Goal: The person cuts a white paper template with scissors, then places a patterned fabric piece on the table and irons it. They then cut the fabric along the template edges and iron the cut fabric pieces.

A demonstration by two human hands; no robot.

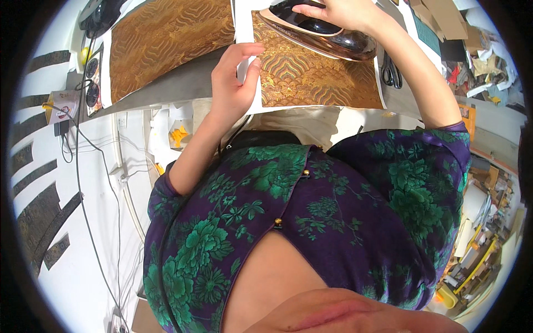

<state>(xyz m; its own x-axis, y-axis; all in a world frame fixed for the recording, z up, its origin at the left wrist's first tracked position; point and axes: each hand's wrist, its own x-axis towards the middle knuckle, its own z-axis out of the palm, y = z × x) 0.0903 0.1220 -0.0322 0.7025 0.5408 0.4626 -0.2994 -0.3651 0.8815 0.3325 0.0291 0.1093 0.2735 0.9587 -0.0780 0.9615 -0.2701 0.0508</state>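
Observation:
My right hand [338,12] grips the handle of a dark, glossy clothes iron [322,34] that rests on a gold-brown patterned fabric piece [316,77] backed by white paper. My left hand [236,80] lies flat with fingers spread on the left edge of that same piece, pressing the white border down. A second, larger gold-brown patterned piece [166,39] lies to the left on the grey work surface [183,89]. My purple and green floral garment fills the lower frame.
Black scissors [391,72] lie right of the fabric. Cardboard scraps and clutter [477,55] pile at the far right. Cables [83,166] and a power strip [91,83] run down the left, beside dark patterned strips [39,216] on the white floor.

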